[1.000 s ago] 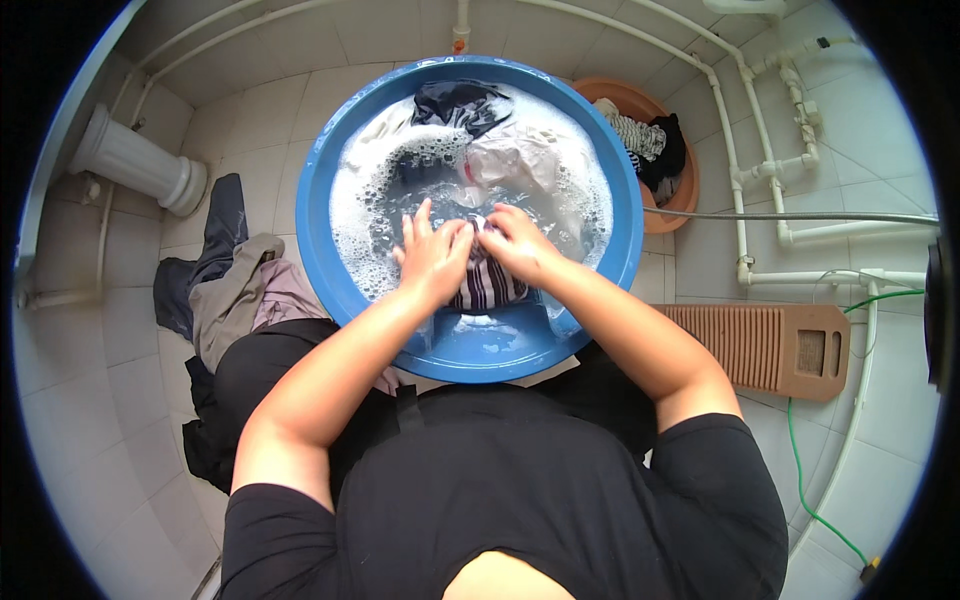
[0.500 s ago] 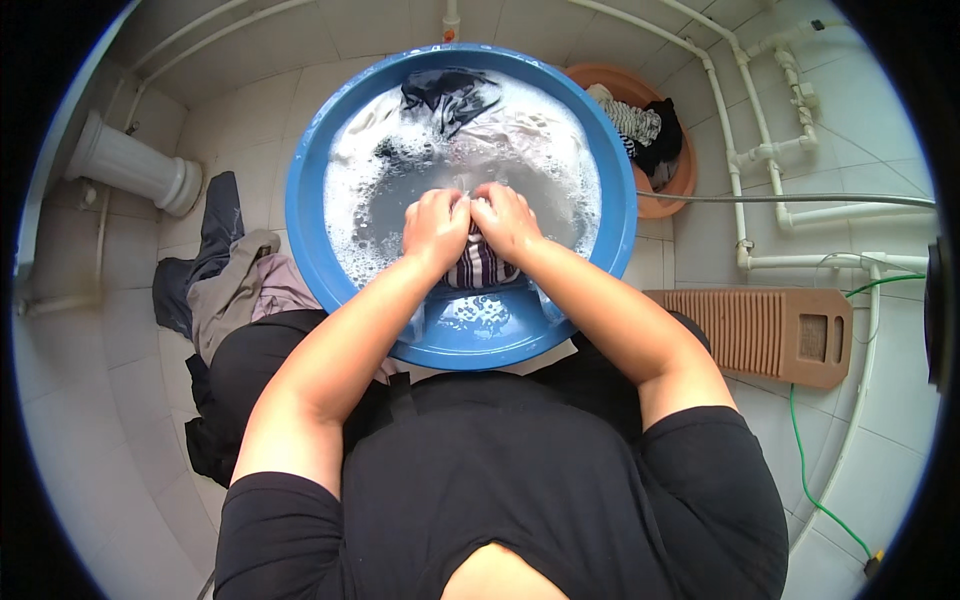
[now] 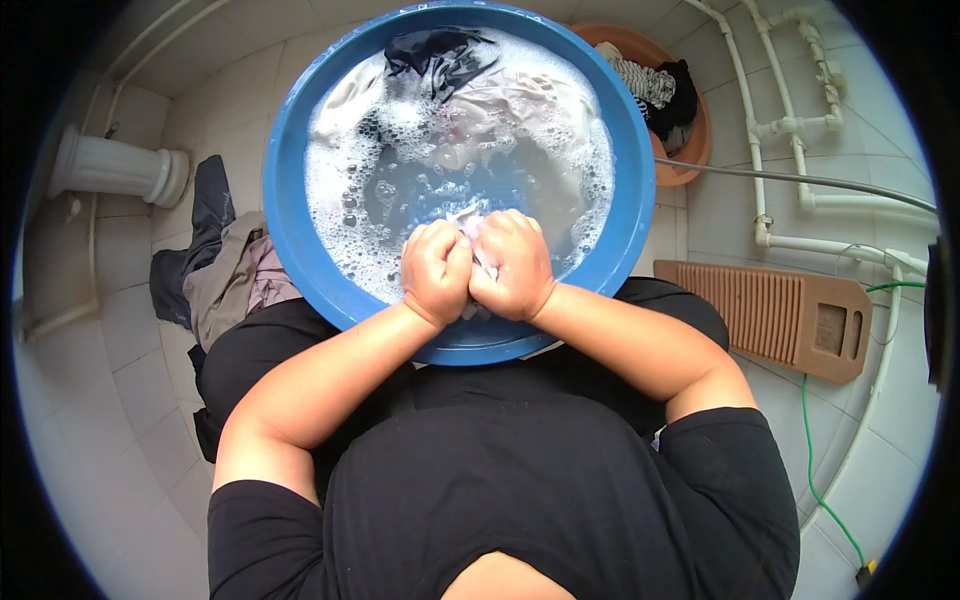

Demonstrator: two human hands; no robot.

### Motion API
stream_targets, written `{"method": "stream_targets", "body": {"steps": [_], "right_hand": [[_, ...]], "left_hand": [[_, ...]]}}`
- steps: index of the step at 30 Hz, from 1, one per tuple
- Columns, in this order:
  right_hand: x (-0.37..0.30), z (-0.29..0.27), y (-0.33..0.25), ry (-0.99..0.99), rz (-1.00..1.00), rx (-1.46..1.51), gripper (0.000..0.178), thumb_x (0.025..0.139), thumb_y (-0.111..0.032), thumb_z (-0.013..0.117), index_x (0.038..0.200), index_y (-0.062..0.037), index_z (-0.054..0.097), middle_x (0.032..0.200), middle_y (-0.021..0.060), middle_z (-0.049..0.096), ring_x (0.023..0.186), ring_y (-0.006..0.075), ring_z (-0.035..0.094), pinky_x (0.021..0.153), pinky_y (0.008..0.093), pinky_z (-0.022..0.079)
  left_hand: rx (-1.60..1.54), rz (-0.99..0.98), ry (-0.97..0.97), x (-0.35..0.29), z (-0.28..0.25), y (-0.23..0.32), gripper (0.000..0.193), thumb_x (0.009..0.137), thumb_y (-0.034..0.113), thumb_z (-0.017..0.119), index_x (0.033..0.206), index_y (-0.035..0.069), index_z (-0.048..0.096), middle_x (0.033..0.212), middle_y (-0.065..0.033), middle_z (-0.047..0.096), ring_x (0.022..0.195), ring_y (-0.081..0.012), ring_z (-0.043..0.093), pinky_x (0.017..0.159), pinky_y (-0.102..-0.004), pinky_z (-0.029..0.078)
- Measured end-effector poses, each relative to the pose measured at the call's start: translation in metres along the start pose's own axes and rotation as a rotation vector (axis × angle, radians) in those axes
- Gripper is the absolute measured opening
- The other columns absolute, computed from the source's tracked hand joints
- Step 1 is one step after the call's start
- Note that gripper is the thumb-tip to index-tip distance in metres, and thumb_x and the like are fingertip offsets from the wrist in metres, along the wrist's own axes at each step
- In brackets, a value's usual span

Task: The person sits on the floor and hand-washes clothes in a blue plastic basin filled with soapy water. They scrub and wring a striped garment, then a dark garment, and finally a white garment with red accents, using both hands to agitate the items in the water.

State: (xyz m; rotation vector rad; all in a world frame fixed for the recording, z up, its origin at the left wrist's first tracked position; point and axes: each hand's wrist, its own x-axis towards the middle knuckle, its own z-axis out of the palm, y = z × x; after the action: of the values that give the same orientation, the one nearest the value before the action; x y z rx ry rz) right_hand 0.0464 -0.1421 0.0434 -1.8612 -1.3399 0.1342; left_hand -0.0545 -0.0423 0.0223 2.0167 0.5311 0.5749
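Pale wet cloth point(image 3: 478, 232) bunched between fists; left hand point(image 3: 436, 270), right hand point(image 3: 513, 264) knuckle-to-knuckle

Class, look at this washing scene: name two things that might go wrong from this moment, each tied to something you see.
1. The left hand and right hand scrub a cloth at the near rim of the blue basin, right above the person's lap; suds may slop over onto the black clothes.
2. The floor tiles could turn slippery if soapy water spills.
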Motion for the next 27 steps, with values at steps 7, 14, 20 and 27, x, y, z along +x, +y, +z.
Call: {"method": "stream_targets", "body": {"steps": [7, 14, 20, 27], "right_hand": [[0.017, 0.016, 0.032, -0.084, 0.106, 0.249, 0.019, 0.069, -0.022, 0.053, 0.062, -0.0045, 0.055, 0.066, 0.0132, 0.054, 0.065, 0.0334, 0.054, 0.059, 0.0411, 0.044], [0.031, 0.024, 0.063, -0.165, 0.219, 0.446, 0.028, 0.077, -0.028, 0.047, 0.070, -0.0011, 0.054, 0.069, 0.0184, 0.053, 0.066, 0.0354, 0.051, 0.060, 0.0394, 0.041], [0.030, 0.022, 0.060, -0.049, 0.425, 0.441, 0.035, 0.081, -0.036, 0.055, 0.080, -0.0007, 0.056, 0.076, 0.0174, 0.056, 0.068, 0.0274, 0.055, 0.064, 0.0382, 0.043], [0.017, -0.018, 0.036, -0.225, 0.657, 0.421, 0.057, 0.069, -0.040, 0.073, 0.105, 0.0014, 0.056, 0.090, 0.0092, 0.062, 0.086, 0.0178, 0.059, 0.080, 0.0303, 0.046]], "left_hand": [[-0.156, -0.055, -0.140, 0.021, 0.000, -0.027, 0.021, 0.077, 0.019, 0.048, 0.067, 0.002, 0.054, 0.067, -0.0178, 0.055, 0.065, -0.0357, 0.053, 0.060, -0.0408, 0.042], [0.022, -0.091, -0.048, 0.032, 0.004, -0.027, 0.027, 0.084, 0.028, 0.044, 0.078, 0.003, 0.055, 0.069, -0.0161, 0.055, 0.066, -0.0321, 0.054, 0.061, -0.0360, 0.042], [-0.079, -0.312, 0.042, 0.042, 0.007, -0.042, 0.041, 0.089, 0.043, 0.041, 0.093, 0.006, 0.059, 0.087, -0.0170, 0.062, 0.087, -0.0349, 0.059, 0.076, -0.0395, 0.044], [-0.244, -0.634, -0.031, 0.024, -0.022, -0.061, 0.072, 0.087, 0.062, 0.036, 0.113, -0.004, 0.050, 0.109, -0.0237, 0.057, 0.104, -0.0321, 0.054, 0.091, -0.0366, 0.038]]}}
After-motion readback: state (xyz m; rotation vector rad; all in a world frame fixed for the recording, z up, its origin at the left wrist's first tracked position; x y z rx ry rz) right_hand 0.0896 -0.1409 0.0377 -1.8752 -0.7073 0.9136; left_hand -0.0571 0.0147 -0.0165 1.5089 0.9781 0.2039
